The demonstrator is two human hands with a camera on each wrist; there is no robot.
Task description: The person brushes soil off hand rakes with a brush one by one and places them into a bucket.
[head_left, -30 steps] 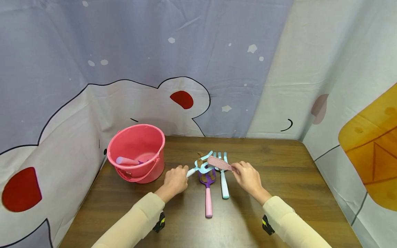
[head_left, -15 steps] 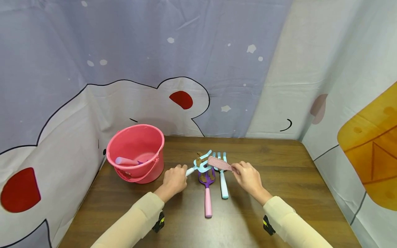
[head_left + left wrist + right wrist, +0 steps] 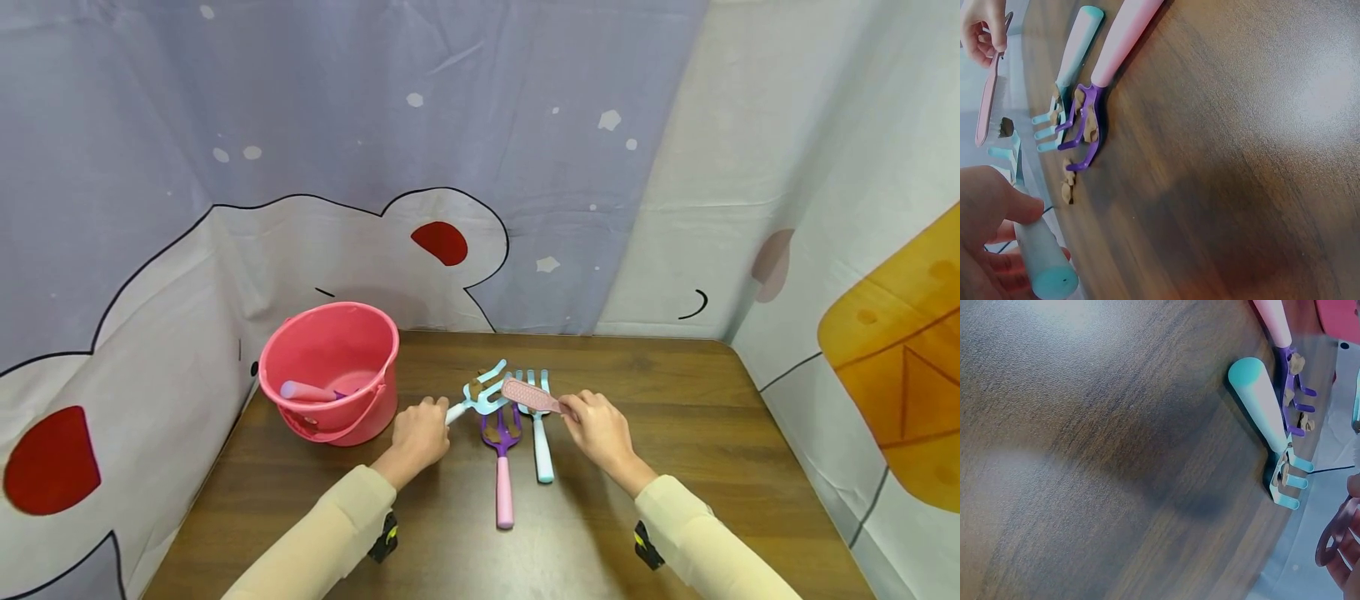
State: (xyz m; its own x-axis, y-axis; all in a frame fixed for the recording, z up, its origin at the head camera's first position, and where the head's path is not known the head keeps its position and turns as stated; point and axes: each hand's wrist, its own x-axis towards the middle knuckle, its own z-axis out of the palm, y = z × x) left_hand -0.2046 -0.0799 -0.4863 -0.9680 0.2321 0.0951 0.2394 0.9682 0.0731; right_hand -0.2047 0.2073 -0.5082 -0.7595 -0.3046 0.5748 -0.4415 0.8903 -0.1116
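Observation:
In the head view my left hand (image 3: 420,435) grips the pale handle of a light blue hand rake (image 3: 487,402), its tines raised off the table. Brown clumps show at the tines. My right hand (image 3: 602,429) pinches the end of a pink brush (image 3: 531,395), whose head lies over the rake's tine tips. The left wrist view shows the brush's white bristles facing the rake, with a brown clump (image 3: 1006,127) at their tip. Below lie a purple rake with a pink handle (image 3: 505,496) and a second light blue rake (image 3: 543,454), both with brown bits on them.
A pink bucket (image 3: 330,423) stands at the back left, holding a tool with a lilac handle (image 3: 306,391). Loose brown crumbs (image 3: 1068,181) lie on the wooden table (image 3: 675,400) by the purple tines. A printed cloth (image 3: 540,167) hangs behind and along the sides.
My left hand has drawn the held rake slightly to the left, so its tines sit further left under the brush. The right hand and brush stay almost in place.

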